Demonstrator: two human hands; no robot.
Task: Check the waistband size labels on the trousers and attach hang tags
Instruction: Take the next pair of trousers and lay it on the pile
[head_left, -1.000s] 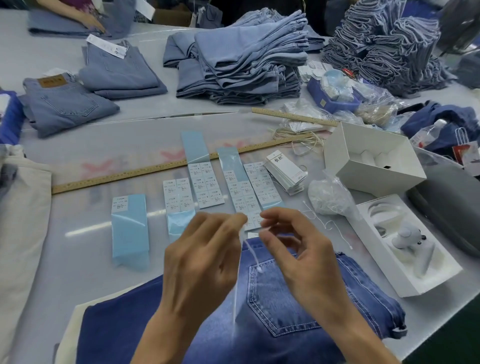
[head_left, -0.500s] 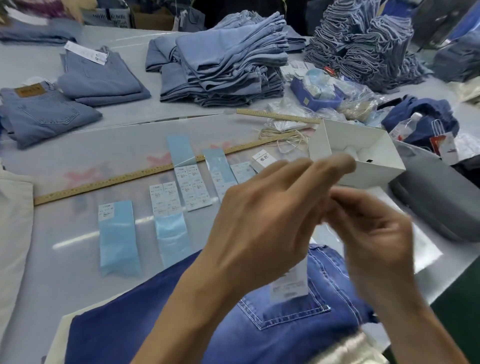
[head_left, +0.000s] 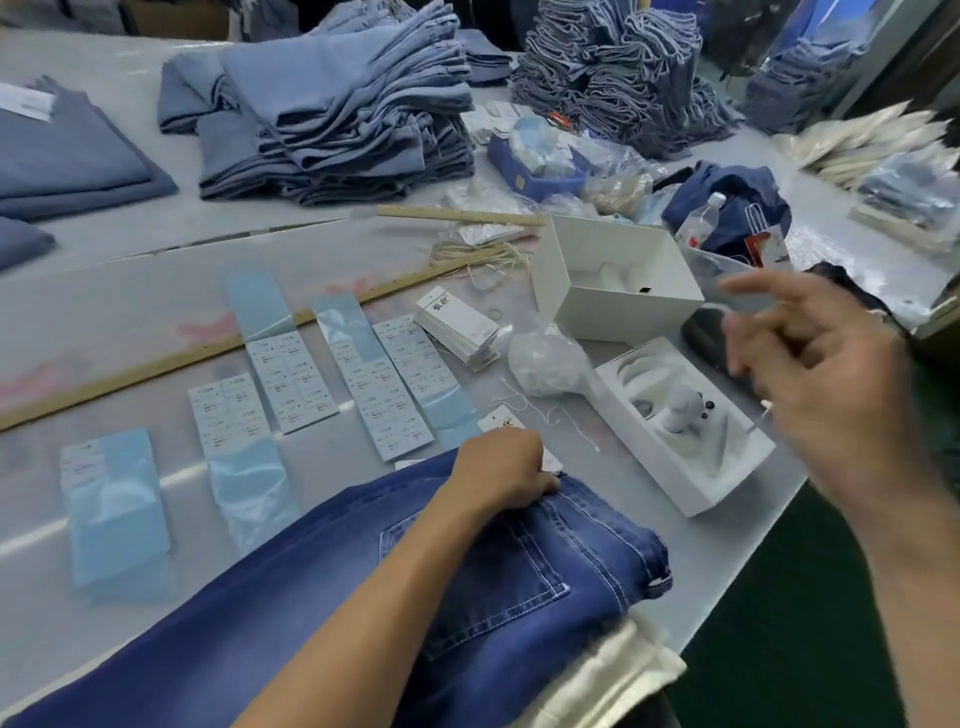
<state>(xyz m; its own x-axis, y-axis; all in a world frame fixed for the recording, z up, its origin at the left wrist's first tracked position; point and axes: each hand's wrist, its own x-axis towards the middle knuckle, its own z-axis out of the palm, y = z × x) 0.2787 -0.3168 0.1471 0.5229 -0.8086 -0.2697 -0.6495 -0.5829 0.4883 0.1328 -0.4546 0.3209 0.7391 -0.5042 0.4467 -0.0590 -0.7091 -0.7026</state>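
Observation:
Dark blue jeans (head_left: 322, 587) lie folded at the table's near edge, back pocket up. My left hand (head_left: 501, 470) rests curled on their waistband, holding the denim beside a white hang tag (head_left: 501, 422) that peeks out above my knuckles. My right hand (head_left: 821, 374) is raised in the air at the right, blurred, with fingers spread and a thin white string (head_left: 727, 310) near its fingertips; whether it pinches the string is unclear. A stack of white hang tags (head_left: 460, 327) lies beyond the jeans. Size-label sticker sheets (head_left: 291, 382) on blue backing lie in rows.
A white open box (head_left: 618, 304) and a white tray with a small device (head_left: 685, 421) stand at the right. A long wooden ruler (head_left: 208, 351) crosses the table. Stacks of folded light-blue jeans (head_left: 332, 104) fill the back. A bag of white strings (head_left: 545, 356) sits by the tags.
My hands have separated. The left dropped onto the jeans' waistband by the hang tag. The right swung away to the right and up. The view shifted right.

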